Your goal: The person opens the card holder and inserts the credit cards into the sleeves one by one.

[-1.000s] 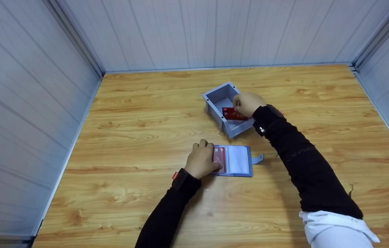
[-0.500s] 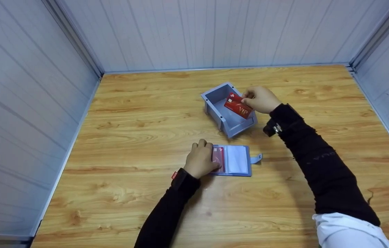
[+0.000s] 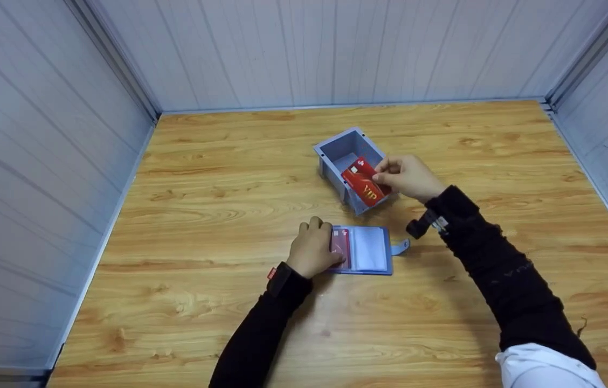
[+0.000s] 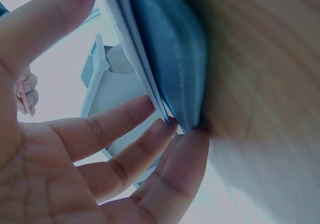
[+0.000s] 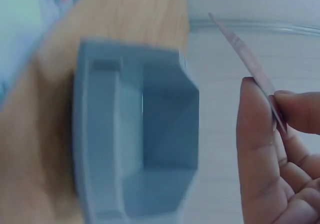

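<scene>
My right hand (image 3: 412,177) pinches a red VIP card (image 3: 362,182) by its right edge, above the front part of a grey plastic bin (image 3: 332,173). In the right wrist view the card (image 5: 245,54) appears nearly edge-on between thumb and fingers. Nearer me, a blue card holder (image 3: 389,250) lies spread out on the table. My left hand (image 3: 310,250) grips its left side, thumb on the pages. A red card (image 3: 340,248) sits in the sleeve beside that thumb. The left wrist view has fingers around the edge of the blue cover (image 4: 172,59).
A strap with a snap (image 3: 401,247) sticks out from the holder's right side. The bin stands just behind the holder on a wooden table (image 3: 218,215). Pale panel walls (image 3: 304,54) close off the back and both sides.
My right hand has lifted the VIP card from inside the bin, then brought it slightly towards me, with its face now turned to view. The left hand stays on the card holder.
</scene>
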The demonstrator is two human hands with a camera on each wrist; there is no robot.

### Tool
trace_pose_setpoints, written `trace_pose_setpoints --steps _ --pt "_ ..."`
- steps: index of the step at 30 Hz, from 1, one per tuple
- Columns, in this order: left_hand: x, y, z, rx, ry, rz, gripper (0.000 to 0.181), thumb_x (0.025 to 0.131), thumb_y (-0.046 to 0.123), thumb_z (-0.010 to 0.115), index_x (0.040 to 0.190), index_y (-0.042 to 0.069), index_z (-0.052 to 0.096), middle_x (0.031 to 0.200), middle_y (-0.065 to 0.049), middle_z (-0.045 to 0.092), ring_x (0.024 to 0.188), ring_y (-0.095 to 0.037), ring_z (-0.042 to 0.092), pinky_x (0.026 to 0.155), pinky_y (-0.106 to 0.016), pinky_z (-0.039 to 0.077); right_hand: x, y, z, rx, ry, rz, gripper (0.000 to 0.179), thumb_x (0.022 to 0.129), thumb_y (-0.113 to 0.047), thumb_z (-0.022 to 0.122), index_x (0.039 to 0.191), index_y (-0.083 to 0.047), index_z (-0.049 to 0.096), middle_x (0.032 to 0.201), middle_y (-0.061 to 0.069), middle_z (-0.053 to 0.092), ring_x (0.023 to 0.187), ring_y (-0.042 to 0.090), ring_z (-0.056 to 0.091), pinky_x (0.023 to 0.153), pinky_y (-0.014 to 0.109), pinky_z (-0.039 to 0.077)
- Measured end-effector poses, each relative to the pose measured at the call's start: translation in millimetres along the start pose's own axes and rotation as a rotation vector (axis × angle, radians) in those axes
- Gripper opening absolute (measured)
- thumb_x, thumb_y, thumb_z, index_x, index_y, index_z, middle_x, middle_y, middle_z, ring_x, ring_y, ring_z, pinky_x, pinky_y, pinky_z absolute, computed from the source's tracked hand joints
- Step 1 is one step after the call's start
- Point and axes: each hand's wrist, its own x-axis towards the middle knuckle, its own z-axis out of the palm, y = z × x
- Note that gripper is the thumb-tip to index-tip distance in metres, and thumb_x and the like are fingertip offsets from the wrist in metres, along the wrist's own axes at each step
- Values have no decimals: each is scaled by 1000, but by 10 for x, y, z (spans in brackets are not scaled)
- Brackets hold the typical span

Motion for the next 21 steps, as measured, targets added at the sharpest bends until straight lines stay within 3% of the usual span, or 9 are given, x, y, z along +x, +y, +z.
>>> trace_pose_setpoints --steps 7,21 --pt "14 17 -23 -2 -2 -9 61 71 36 83 116 0 61 115 -15 54 101 -32 51 75 -43 53 -78 239 228 161 -74 33 13 93 -4 61 100 6 57 80 -1 65 70 11 65 63 30 59" --pt "23 13 -7 1 -5 -19 61 70 36 84 116 2 62 119 -15 54 102 -32 51 74 -43 54 -288 701 504 189 -53 64 15 91 -5 62 100 7 59 75 -6 64 66 5 62 61 21 53"
